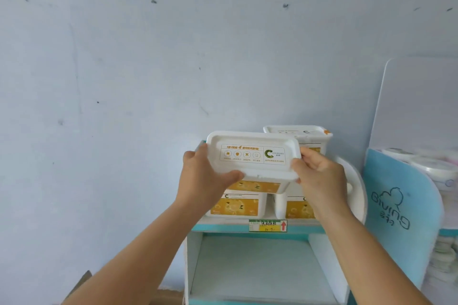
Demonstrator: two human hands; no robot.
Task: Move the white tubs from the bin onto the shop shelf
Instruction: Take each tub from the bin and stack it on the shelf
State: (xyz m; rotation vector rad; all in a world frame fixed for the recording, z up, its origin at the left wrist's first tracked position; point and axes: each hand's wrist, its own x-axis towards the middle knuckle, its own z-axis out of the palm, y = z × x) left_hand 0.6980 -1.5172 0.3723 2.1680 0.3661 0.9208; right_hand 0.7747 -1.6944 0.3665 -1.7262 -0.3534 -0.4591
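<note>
Both my hands hold one white tub with a printed lid and a yellow side label, tilted a little toward me over the top shelf. My left hand grips its left end, thumb under the front rim. My right hand grips its right end. Under it two more white tubs stand on the shelf, one on the left and one on the right. Another tub is stacked at the back right. The bin is out of view.
A pale wall rises behind the shelf. The white compartment below holds nothing visible. A blue side panel with lettering stands at the right, with white round packs behind it. A price tag sits on the shelf edge.
</note>
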